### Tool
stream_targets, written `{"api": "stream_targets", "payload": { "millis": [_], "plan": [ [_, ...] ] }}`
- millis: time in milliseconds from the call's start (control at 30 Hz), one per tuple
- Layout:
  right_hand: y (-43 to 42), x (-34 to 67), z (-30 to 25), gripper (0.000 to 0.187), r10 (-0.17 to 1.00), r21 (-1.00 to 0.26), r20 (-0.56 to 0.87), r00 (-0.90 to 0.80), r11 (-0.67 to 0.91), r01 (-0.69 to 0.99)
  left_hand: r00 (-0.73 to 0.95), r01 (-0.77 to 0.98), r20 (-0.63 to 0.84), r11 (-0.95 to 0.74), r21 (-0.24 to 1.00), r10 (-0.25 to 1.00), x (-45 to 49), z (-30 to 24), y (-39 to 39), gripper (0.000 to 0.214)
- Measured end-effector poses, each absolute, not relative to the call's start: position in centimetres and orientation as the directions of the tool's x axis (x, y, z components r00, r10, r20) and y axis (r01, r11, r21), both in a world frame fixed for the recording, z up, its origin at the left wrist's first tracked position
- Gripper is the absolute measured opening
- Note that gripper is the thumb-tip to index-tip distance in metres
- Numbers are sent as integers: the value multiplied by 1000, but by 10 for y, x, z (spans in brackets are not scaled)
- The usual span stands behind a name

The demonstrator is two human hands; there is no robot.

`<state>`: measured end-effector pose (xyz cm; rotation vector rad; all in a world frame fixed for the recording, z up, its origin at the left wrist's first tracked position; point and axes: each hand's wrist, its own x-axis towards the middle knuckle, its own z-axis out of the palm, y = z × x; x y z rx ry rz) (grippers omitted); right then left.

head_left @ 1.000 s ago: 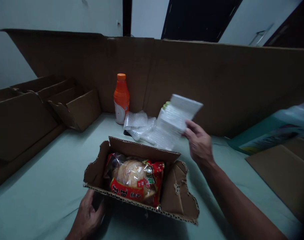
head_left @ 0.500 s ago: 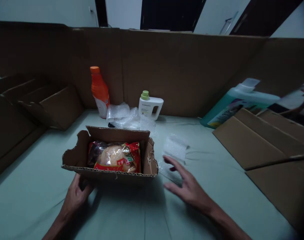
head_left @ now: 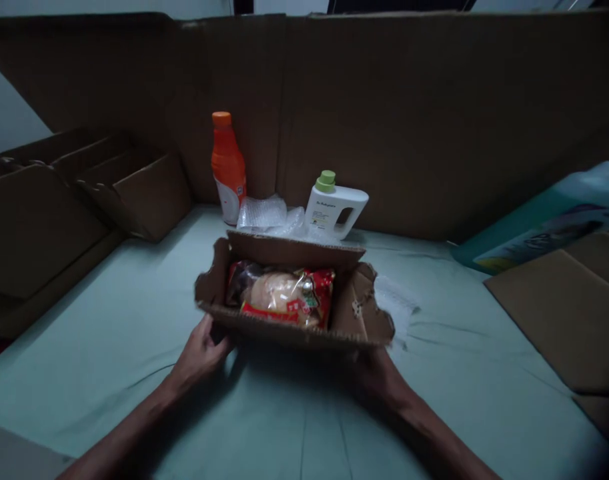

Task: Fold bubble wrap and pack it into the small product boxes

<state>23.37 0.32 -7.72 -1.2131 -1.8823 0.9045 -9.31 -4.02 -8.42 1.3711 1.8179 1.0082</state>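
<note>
An open cardboard box (head_left: 264, 327) with torn flaps sits in the middle of the pale green surface. Inside it lies a red and clear snack bag (head_left: 284, 297). My left hand (head_left: 201, 350) grips the box's near left corner, fingers curled under the edge. My right hand (head_left: 377, 373) is at the near right corner under a torn flap, and its fingers are mostly hidden by the cardboard. A sheet of bubble wrap (head_left: 397, 303) lies flat just right of the box.
An orange bottle (head_left: 227, 167), a crumpled bubble wrap (head_left: 264, 213) and a white jug with a green cap (head_left: 334, 207) stand behind the box. Tall cardboard walls (head_left: 434, 120) ring the back. Open boxes (head_left: 134, 187) sit at left, flat cardboard (head_left: 559, 307) at right.
My right hand put down the bubble wrap sheet beside the box, then moved to the box's near right corner. The left hand stayed on the box.
</note>
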Motion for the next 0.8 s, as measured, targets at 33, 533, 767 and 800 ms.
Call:
{"api": "stream_targets", "payload": {
  "millis": [33,533,767,800],
  "plan": [
    [15,236,-74,58,949,-857,146,-279,262,444,-180,404,-15,88,910,984,-89,-82,-25,45],
    [49,266,-60,47,955,-679,245,-168,293,673,-144,214,-25,56,975,989,-78,-90,39,89],
    [-18,296,-89,29,944,-326,280,-178,267,907,-29,390,-3,14,921,1000,-92,-97,-69,62],
    [-19,292,-88,26,934,-329,311,-178,281,902,1,389,0,0,921,1000,-88,-95,-79,56]
  ]
}}
